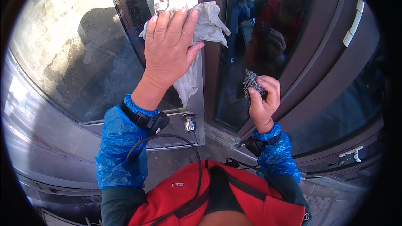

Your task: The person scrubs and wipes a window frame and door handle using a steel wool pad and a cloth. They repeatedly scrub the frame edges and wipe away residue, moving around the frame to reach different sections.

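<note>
My left hand (171,42) lies flat with its fingers nearly straight over a damp whitish cloth (209,22), pressing it on the frame of a door (197,116). One end of the cloth hangs below the palm, above a round metal door knob (190,124). To the right, my right hand (266,99) pinches a grey wire scourer (251,83) between thumb and fingers, in front of a dark glass pane (232,100). Whether the scourer touches the glass, I cannot tell. Blue plastic sleeve covers are on both forearms.
A brown window frame (317,47) with a white handle (353,22) curves along the right, and another white handle (351,154) sits lower. The left glass pane (103,91) carries shadows. A black cable (199,166) loops across the red garment.
</note>
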`<state>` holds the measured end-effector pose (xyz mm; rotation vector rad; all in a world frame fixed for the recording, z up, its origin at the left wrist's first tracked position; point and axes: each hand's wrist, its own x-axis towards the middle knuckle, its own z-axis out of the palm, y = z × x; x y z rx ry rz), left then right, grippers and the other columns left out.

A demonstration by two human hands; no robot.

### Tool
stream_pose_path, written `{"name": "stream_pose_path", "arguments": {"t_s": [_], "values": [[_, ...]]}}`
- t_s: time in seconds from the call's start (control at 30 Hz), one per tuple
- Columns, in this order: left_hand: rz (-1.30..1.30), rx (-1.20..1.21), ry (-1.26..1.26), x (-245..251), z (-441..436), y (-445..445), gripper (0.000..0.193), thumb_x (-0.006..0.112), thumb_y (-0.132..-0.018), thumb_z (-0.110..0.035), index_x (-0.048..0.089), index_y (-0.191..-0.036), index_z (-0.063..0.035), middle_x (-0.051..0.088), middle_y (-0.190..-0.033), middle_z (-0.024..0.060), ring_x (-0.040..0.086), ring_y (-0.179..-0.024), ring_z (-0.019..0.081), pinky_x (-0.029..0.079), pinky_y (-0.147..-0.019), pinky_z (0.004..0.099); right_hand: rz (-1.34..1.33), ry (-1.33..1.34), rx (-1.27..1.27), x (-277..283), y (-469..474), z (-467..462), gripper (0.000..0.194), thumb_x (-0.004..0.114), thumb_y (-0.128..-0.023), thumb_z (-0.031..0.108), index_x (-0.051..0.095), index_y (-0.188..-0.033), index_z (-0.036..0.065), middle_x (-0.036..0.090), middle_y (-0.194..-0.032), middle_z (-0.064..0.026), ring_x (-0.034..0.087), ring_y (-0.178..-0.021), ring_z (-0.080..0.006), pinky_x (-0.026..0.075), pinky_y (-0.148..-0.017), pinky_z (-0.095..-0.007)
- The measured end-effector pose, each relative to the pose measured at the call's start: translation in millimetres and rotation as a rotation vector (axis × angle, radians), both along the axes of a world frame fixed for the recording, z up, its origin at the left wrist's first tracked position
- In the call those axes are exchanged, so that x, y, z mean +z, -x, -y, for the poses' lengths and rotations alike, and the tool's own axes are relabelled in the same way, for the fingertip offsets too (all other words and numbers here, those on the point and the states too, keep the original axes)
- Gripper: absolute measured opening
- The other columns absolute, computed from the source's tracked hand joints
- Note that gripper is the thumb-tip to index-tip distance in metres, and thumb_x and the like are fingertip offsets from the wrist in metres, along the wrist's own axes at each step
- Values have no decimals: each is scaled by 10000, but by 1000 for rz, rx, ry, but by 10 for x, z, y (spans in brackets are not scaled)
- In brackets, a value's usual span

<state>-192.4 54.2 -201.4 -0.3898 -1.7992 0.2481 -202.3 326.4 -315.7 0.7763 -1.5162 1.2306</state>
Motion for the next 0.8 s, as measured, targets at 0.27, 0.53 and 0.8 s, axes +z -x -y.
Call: {"name": "stream_pose_path", "arguments": {"t_s": [0.27, 0.53, 0.8], "values": [[460, 58, -64, -2191, -142, -323, 658, 671, -873, -229, 513, -1510, -173, 531, -1451, 34, 454, -1350, 301, 269, -1204, 482, 229, 2, -58, -336, -301, -605, 297, 771, -834, -34, 672, -1110, 10, 644, -1139, -129, 633, -1035, -233, 511, -942, -348], [657, -107, -108, -2757, -17, -619, 555, 583, -844, -113, 611, -1397, -145, 582, -1428, 23, 521, -1321, 272, 365, -1170, 462, 465, -95, 87, -792, -364, -850, 290, 773, -847, -44, 684, -1116, 16, 637, -1140, -108, 621, -1030, -205, 508, -931, -324], [762, 285, -392, -3285, 688, -1284, 672, 540, -855, 34, 515, -1506, -128, 491, -1566, 78, 470, -1408, 330, 348, -1185, 469, 656, -127, 235, -1065, -276, -644, 273, 770, -859, -45, 687, -1113, 16, 632, -1129, -91, 615, -1033, -188, 508, -919, -310]]}}
